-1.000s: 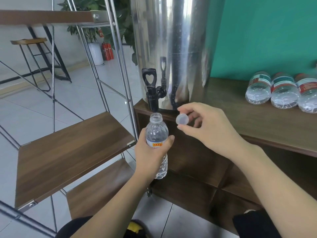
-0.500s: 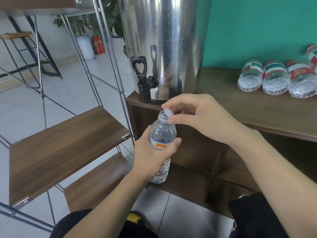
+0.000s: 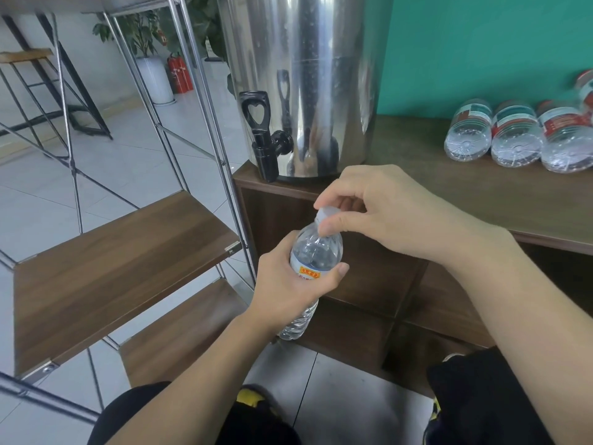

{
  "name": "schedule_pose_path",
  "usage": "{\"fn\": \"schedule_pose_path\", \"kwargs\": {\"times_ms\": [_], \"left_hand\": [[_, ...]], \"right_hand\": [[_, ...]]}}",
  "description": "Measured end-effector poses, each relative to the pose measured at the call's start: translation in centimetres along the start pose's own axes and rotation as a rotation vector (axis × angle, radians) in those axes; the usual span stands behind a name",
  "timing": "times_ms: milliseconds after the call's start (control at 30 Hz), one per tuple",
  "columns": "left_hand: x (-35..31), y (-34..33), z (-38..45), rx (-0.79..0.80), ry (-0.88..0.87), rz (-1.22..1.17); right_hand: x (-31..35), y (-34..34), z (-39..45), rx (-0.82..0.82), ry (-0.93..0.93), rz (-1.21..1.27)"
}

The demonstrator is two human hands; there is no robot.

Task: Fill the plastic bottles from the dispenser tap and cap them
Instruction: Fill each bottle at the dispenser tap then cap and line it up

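Bottle (image 3: pixel 316 252) is gripped at the label by the left hand (image 3: pixel 288 284), below the tap (image 3: pixel 266 155); cap (image 3: pixel 325 215) is pinched by right hand (image 3: pixel 378 210) fingers. It should be seated squarely, then twisted tight.

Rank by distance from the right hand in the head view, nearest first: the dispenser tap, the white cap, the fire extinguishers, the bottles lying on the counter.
From the right hand:
1. White cap, pinched in its fingers.
2. Dispenser tap, just above-left.
3. Bottles lying on the counter, far right.
4. Fire extinguishers, back left on the floor.
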State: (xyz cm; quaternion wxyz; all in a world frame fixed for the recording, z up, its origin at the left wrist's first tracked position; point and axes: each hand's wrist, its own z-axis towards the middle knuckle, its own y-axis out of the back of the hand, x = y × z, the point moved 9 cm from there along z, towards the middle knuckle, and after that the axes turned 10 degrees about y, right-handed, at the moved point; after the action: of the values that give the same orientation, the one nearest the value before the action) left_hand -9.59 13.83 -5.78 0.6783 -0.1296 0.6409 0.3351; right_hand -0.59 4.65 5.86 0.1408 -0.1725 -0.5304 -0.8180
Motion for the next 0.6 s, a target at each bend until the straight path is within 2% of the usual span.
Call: {"fn": "schedule_pose_path", "kwargs": {"times_ms": [267, 433, 500, 600], "left_hand": [[-0.5, -0.7, -0.1, 0.185, 0.012, -0.029], [-0.5, -1.4, -0.2, 0.216, 0.008, -0.024], [-0.5, -1.5, -0.2, 0.214, 0.008, -0.016], [-0.5, -1.3, -0.1, 0.225, 0.005, -0.034]], "right_hand": [[-0.2, -0.3, -1.1, 0.128, -0.003, 0.286], [-0.3, 0.3, -1.1, 0.017, -0.051, 0.116], [-0.3, 0.2, -1.1, 0.021, -0.040, 0.035], [-0.2, 0.2, -1.4, 0.069, 0.002, 0.109]]}}
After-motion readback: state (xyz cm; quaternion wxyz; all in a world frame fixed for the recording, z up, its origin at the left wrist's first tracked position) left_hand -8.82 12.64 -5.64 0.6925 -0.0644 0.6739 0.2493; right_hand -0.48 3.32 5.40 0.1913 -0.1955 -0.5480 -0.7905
